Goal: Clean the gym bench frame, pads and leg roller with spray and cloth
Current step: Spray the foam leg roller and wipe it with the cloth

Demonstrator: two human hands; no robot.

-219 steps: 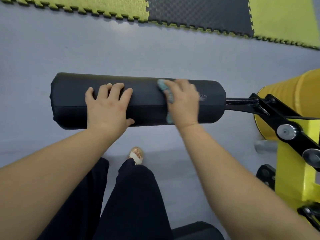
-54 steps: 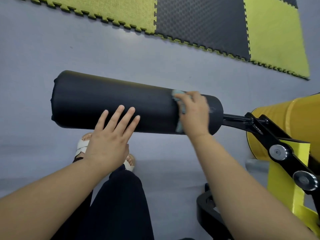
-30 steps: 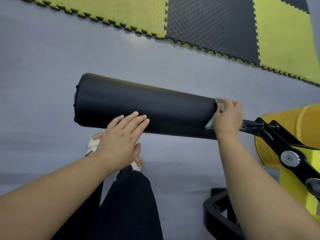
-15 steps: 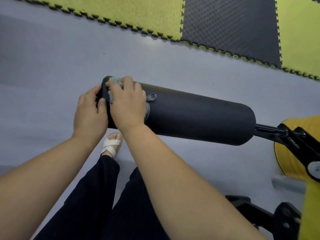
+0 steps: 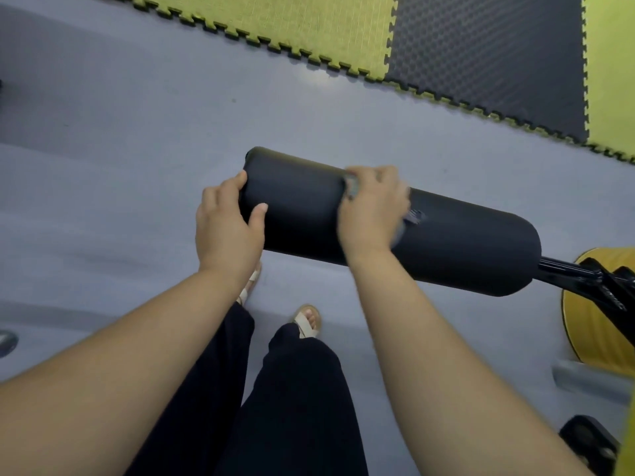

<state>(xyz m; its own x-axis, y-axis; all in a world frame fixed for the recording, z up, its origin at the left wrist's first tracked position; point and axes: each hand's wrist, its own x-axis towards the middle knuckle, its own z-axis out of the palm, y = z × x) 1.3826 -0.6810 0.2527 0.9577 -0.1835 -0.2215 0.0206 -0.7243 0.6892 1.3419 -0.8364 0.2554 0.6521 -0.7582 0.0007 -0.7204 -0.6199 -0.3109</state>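
The black roller (image 5: 457, 245) hangs across the middle above the floor (image 5: 137, 132), its rod reaching the yellow frame (image 5: 604, 331) at 4 o'clock. The left hand (image 5: 228, 231) grips the roller's free end at 9 o'clock, fingers curled round it. The right hand (image 5: 371, 214), blurred, curls its fingers over the cloth (image 5: 414, 217), pressing it onto the roller.

The cloth (image 5: 414, 217) is almost wholly hidden under the motion-blurred right grip (image 5: 372, 207); only frayed bits show. Fingers of the left grip (image 5: 228, 223) vanish behind the end of the leg roller (image 5: 464, 249). The right edge cuts off the yellow bench part (image 5: 591, 338).
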